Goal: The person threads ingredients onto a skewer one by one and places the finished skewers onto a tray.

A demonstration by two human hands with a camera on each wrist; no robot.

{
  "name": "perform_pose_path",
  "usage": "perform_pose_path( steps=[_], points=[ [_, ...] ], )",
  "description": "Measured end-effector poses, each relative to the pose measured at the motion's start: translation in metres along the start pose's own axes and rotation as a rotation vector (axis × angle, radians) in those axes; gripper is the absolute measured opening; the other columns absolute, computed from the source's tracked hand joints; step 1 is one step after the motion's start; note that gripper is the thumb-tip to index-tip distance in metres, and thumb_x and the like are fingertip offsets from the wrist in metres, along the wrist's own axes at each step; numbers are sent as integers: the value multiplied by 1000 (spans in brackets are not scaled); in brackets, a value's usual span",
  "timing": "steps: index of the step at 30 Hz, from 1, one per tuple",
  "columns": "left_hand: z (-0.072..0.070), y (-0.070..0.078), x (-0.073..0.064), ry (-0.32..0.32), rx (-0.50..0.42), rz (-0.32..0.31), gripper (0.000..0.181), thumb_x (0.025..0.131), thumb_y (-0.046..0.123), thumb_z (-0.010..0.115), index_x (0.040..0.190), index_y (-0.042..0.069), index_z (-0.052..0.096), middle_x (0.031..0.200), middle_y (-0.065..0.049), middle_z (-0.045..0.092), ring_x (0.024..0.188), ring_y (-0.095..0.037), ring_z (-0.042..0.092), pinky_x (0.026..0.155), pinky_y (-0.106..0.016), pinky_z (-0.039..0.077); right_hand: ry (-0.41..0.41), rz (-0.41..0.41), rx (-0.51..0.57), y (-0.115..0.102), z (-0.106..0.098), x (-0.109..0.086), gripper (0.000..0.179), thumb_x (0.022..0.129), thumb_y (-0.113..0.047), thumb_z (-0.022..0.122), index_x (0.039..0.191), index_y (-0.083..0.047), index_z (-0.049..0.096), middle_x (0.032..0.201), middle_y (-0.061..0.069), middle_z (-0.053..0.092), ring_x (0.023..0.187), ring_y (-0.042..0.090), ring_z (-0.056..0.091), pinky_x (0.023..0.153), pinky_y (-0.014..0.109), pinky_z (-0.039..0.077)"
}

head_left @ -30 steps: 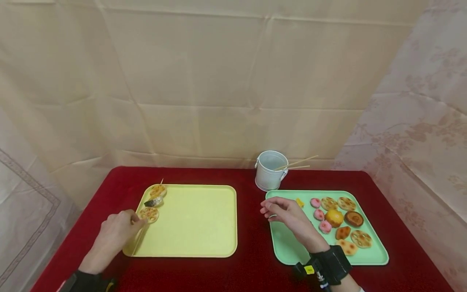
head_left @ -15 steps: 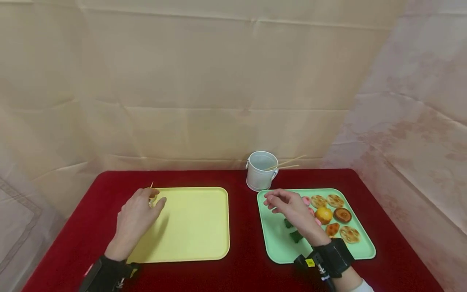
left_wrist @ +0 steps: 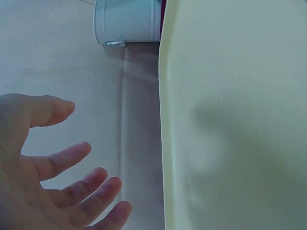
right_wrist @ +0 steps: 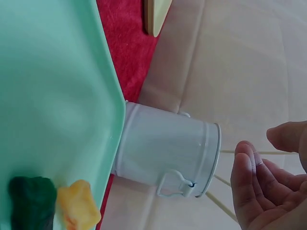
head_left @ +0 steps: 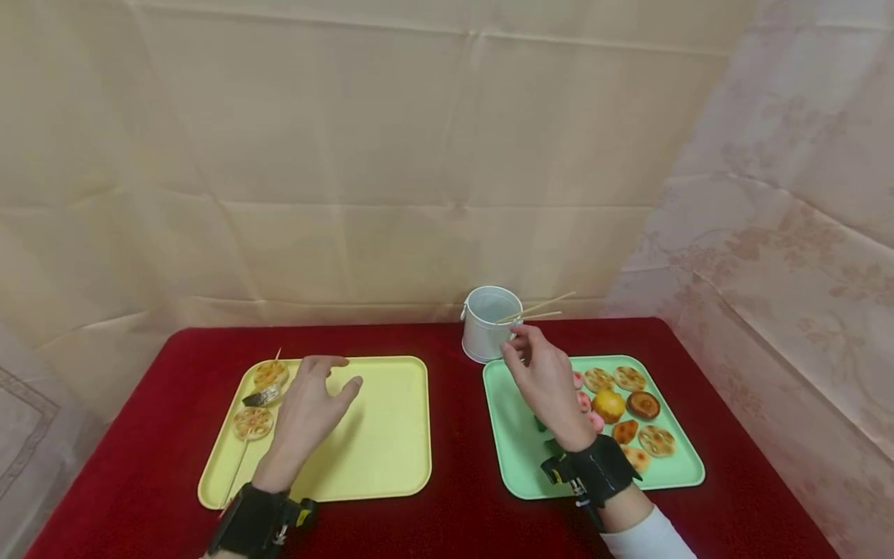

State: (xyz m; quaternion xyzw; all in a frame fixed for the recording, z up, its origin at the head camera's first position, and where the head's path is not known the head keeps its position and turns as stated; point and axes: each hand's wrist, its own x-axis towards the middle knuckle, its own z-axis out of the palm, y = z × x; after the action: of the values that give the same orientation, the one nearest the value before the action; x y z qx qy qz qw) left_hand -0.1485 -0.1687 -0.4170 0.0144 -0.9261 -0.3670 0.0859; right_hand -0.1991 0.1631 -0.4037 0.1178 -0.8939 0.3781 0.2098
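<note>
My left hand (head_left: 310, 407) hovers over the yellow tray (head_left: 391, 435), fingers spread and nothing in them. Beside it, along the tray's left side, lies a skewer (head_left: 237, 470) threaded with two round lotus root slices (head_left: 253, 423) and a silver-and-black piece (head_left: 262, 397) between them. My right hand (head_left: 545, 380) is raised above the green tray (head_left: 513, 466), close to the rim of a white metal bucket (head_left: 482, 334). Its thumb and loosely bent fingers stand apart, holding nothing. Thin wooden sticks (head_left: 552, 301) lean out of the bucket, just behind the right fingertips in the right wrist view.
On the green tray are pink pieces (head_left: 583, 401), a yellow-orange round piece (head_left: 608, 405), a brown mushroom-like disc (head_left: 643, 405) and more lotus slices (head_left: 656, 441). A dark green piece (right_wrist: 32, 201) and a yellow piece (right_wrist: 79, 203) lie near its edge. Red cloth covers the table.
My left hand has let go at the skewer and moved right over the yellow tray. My right hand has risen towards the bucket's sticks. The head view has shifted slightly.
</note>
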Motion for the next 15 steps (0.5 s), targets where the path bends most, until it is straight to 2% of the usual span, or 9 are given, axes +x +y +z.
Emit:
perform_pose_path(
  steps=[5,11,15],
  points=[
    [3,3,0,-18,-36,-11,46,99,30,68,134,1,64,140,-22,52,124,-40,54,87,-55,50,51,-35,-15,-2,8,6,27,97,-16,74,118,1,67,92,10,75,76,22,68,67,37,54],
    [4,5,0,-33,-80,-28,45,99,30,68,135,2,64,143,-22,51,125,-40,54,91,-58,48,119,-46,-44,-3,16,14,20,96,-15,74,108,0,70,89,12,75,77,25,70,68,43,54],
    [4,4,-1,-39,-93,-34,45,99,30,68,135,3,64,143,-22,51,126,-40,54,92,-58,47,155,-46,-54,-3,20,19,19,96,-15,72,109,-1,72,87,11,76,76,25,70,68,46,53]
  ],
)
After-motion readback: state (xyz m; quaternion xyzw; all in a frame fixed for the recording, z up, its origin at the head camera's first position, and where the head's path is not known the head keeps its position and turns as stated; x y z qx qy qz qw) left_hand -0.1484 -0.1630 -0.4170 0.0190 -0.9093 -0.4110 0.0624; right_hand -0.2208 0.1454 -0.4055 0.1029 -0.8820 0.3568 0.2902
